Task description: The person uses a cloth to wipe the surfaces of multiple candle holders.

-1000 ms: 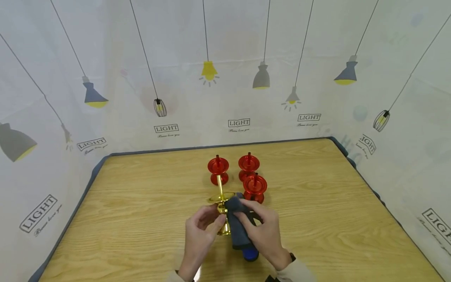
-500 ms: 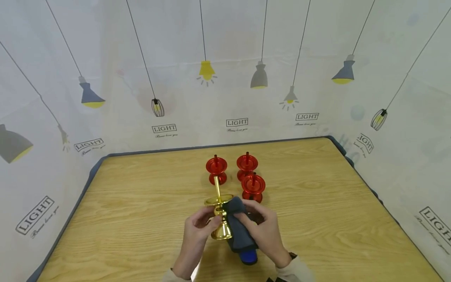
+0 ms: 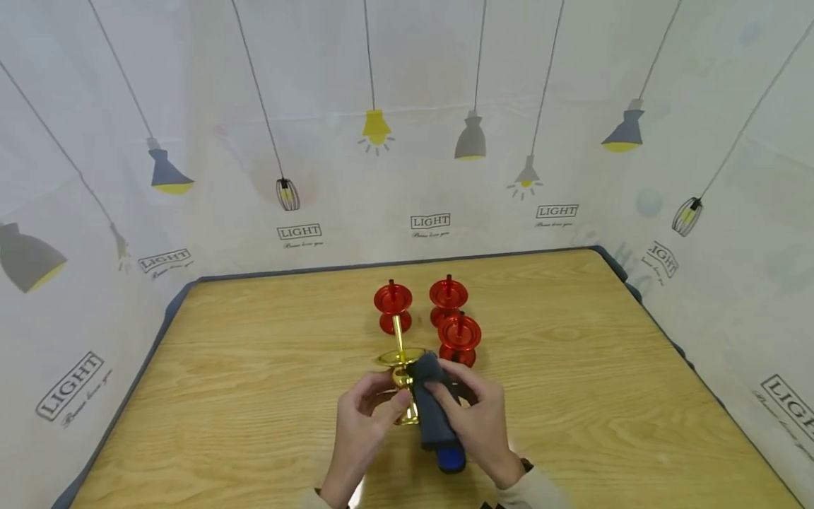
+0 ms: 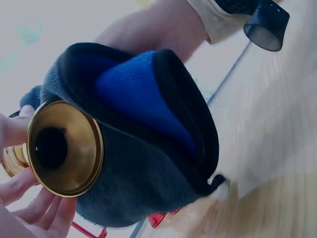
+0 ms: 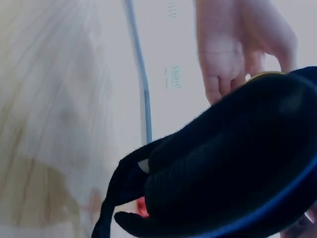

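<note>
In the head view my left hand [image 3: 365, 424] pinches the stem of a shiny gold candlestick [image 3: 398, 359], which leans slightly, its tube pointing away. Folded dark grey cloth [image 3: 435, 410] with a blue side is gripped by my right hand [image 3: 478, 418] and touches the candlestick's right side, covering part of its stem and base. From the left wrist, the candlestick's hollow base [image 4: 81, 163] faces the camera beside the cloth [image 4: 129, 178]. The right wrist view is mostly filled by the dark cloth [image 5: 233, 163], and my left fingers [image 5: 223, 64] show behind it.
Beyond my hands stand several red candlesticks: one at the left [image 3: 392, 300], one behind at the right [image 3: 449, 294], and one nearer [image 3: 460, 332], close to my right fingers. The wooden table [image 3: 222, 382] meets a lamp-printed curtain [image 3: 343, 191] at its back and sides.
Half a second ago the candlestick shifted left and showed more of its base; now it is back to the right, its base again partly behind the cloth. Both hands keep their grips.
</note>
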`<state>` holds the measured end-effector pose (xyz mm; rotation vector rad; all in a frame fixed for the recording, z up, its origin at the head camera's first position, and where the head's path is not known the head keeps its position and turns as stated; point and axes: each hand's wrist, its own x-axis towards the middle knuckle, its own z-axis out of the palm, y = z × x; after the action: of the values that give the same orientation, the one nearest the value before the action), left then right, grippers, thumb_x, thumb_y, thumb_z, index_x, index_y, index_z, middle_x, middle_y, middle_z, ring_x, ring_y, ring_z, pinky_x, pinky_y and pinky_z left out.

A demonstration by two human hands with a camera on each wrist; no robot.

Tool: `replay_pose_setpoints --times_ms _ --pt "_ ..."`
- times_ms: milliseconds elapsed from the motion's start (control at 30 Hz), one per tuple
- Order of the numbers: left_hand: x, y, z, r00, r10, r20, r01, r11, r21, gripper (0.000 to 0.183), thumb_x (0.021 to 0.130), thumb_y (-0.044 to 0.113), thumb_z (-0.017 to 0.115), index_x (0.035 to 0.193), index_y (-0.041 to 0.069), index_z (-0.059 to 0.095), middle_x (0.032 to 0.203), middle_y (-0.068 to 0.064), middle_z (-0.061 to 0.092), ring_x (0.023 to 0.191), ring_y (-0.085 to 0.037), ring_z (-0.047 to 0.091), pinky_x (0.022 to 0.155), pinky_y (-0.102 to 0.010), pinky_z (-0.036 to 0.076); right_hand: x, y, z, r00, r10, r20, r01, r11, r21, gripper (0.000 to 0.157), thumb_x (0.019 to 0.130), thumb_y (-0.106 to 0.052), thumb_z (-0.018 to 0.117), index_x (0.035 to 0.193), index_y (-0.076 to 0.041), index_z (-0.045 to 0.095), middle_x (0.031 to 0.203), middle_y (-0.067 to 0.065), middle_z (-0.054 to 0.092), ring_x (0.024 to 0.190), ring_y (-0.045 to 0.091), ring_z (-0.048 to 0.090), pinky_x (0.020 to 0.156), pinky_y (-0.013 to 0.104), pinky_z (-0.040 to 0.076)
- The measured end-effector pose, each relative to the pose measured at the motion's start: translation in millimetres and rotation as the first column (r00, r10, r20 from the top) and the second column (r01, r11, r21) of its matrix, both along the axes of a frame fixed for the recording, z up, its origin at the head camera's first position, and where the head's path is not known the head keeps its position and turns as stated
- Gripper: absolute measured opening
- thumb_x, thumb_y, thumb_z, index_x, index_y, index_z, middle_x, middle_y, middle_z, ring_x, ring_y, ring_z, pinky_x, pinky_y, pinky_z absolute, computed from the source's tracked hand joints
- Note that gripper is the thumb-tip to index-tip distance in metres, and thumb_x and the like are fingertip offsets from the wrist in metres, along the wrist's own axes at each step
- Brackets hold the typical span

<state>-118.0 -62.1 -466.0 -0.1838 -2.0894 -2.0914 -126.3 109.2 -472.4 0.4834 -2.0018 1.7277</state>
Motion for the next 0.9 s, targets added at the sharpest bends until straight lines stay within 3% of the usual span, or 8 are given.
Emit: replay_pose_setpoints --times_ms 133,233,333,433,600,667,767,900 --pt "-1.2 -2.4 0.1 0.999 0.016 0.042 -0.016 1.0 -0.015 0.022 0.08 0.004 0.085 0.099 0.002 0.073 0.095 -0.012 0.074 0.087 -0.012 0.071 0.082 -0.026 0.058 3.2 -2.7 0.1 0.976 -0.05 -0.213 0.078 0.989 0.122 0.034 0.082 0.005 0.08 0.114 -0.006 0.074 0.106 0.013 0.077 0.095 0.013 0.074 0.077 0.018 0.058" --pt "-1.2 -5.8 1.8 0.996 0.013 0.083 -0.014 1.0 0.005 0.025 0.079 0.004 0.086 0.101 0.001 0.074 0.093 -0.011 0.075 0.086 -0.013 0.072 0.081 -0.026 0.058 4.8 -2.8 1.8 0.96 -0.036 -0.278 0.078 0.987 0.141 0.037 0.08 0.007 0.081 0.114 -0.005 0.074 0.105 0.014 0.076 0.096 0.016 0.074 0.082 0.017 0.056" --pt "-0.3 -9.7 3.1 0.994 -0.025 0.105 0.019 0.998 0.055 0.035 0.08 0.002 0.084 0.112 -0.002 0.07 0.094 -0.007 0.076 0.09 -0.013 0.072 0.083 -0.026 0.057 5.7 -0.9 4.0 0.973 0.0 -0.233 0.027 0.993 0.113 0.036 0.081 0.007 0.08 0.115 -0.005 0.073 0.106 0.015 0.076 0.097 0.013 0.073 0.08 0.019 0.058" --pt "0.7 -13.8 2.0 0.991 -0.099 0.086 0.091 0.991 0.094 0.041 0.084 0.001 0.081 0.12 -0.006 0.064 0.096 0.0 0.076 0.091 -0.012 0.072 0.084 -0.026 0.058 5.3 2.6 5.1 0.991 0.061 -0.117 -0.056 0.997 0.046 0.033 0.084 0.006 0.077 0.115 -0.004 0.073 0.107 0.014 0.076 0.095 0.01 0.073 0.075 0.023 0.059" --pt "1.1 -18.9 -2.5 0.977 -0.209 0.043 0.202 0.971 0.126 0.034 0.091 0.001 0.073 0.12 -0.013 0.063 0.1 0.006 0.075 0.093 -0.012 0.072 0.082 -0.025 0.057 3.2 8.1 5.9 0.984 0.164 0.064 -0.159 0.984 -0.077 0.03 0.088 0.006 0.073 0.118 0.0 0.071 0.103 0.0 0.076 0.085 0.008 0.072 0.069 0.027 0.06" --pt "1.5 -17.9 -3.2 0.978 -0.205 0.035 0.199 0.972 0.129 0.031 0.092 0.002 0.072 0.118 -0.014 0.064 0.101 0.006 0.075 0.095 -0.011 0.071 0.083 -0.024 0.056 2.7 8.7 5.4 0.981 0.163 0.105 -0.154 0.983 -0.095 0.031 0.088 0.006 0.073 0.118 0.0 0.071 0.102 -0.003 0.076 0.085 0.007 0.071 0.067 0.027 0.059" --pt "3.3 -12.3 -1.7 0.988 -0.156 0.006 0.155 0.981 0.114 0.028 0.092 -0.002 0.07 0.116 -0.016 0.065 0.101 0.001 0.074 0.095 -0.01 0.07 0.083 -0.022 0.056 2.0 7.1 3.1 0.985 0.128 0.113 -0.118 0.988 -0.096 0.032 0.087 0.007 0.074 0.117 -0.002 0.072 0.102 0.002 0.077 0.086 0.006 0.072 0.068 0.027 0.06" --pt "5.4 -2.4 2.0 0.996 -0.084 -0.037 0.085 0.995 0.046 0.031 0.089 -0.003 0.074 0.118 -0.013 0.067 0.108 -0.014 0.073 0.097 -0.009 0.069 0.086 -0.024 0.057 1.7 2.6 -0.4 1.0 0.02 -0.013 -0.02 1.0 -0.012 0.031 0.085 0.006 0.076 0.115 -0.003 0.073 0.102 0.012 0.077 0.087 0.011 0.074 0.069 0.024 0.06"
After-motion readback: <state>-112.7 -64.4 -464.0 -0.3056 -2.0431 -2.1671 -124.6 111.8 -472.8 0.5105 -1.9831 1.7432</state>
